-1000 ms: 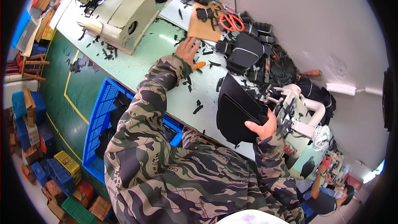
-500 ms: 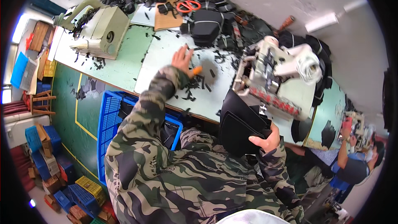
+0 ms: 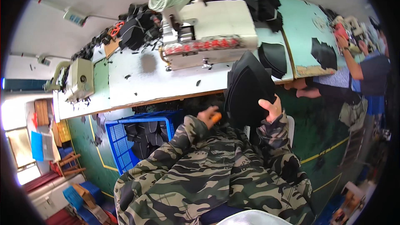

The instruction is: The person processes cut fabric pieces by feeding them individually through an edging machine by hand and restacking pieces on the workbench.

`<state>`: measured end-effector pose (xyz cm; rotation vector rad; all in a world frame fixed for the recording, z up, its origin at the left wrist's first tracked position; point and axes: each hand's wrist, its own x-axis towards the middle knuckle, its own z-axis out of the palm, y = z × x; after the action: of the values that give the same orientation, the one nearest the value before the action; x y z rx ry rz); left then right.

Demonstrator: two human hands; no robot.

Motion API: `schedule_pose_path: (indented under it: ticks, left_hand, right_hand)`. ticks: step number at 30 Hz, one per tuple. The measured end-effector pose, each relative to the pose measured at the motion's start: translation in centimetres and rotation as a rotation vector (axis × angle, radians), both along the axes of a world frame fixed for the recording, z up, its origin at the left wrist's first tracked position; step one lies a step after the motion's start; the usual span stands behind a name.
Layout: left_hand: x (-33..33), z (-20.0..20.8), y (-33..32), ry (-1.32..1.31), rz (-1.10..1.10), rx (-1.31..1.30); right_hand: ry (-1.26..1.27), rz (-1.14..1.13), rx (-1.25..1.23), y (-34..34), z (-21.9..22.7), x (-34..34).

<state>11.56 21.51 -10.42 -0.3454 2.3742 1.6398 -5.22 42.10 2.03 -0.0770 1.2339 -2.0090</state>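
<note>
My right hand [image 3: 273, 107] is closed around a stack of black flat pieces [image 3: 249, 87] with curved edges, held upright and slightly fanned. The thumb lies on the near side, and the other fingers are mostly behind the stack. To the left of the stack, apart from it, is my left hand [image 3: 207, 117], a little blurred. Its fingers are loosely bent and apart, with nothing seen in them, and an orange cover [image 3: 216, 118] sits on one digit. Beyond the stack stands a white sewing machine [image 3: 221, 25] on the worktable [image 3: 166, 85].
Similar black pieces [image 3: 273, 58] lie right of the machine. A blue crate [image 3: 116, 141] holding black pieces stands at the left. Bundled black parts [image 3: 135, 33] and orange-red scissors [image 3: 116, 29] lie at the back. Another person [image 3: 354, 68] works at the far right.
My left hand has drawn back from the tabletop toward my body, near the stack. Dark scraps on the table near it are mostly gone. The view has turned right; the right hand keeps the stack.
</note>
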Motion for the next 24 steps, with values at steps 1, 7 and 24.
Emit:
schedule_pose_path:
  ticks: [1, 7, 24]
  left_hand:
    - [-0.7, -0.3, 0.4, -0.176, 0.305, 0.47]
    - [-4.9, 4.1, 3.6, 0.171, 0.65, 0.302]
    - [2.1, 11.9, -3.8, 0.016, 0.227, 0.17]
  right_hand:
    - [-0.046, -0.046, -0.033, 0.7, -0.2, 0.0]
    - [-0.015, -0.147, 0.03, -0.9, -2.9, 4.6]
    - [0.473, 0.605, -0.067, -6.6, -0.9, 4.4]
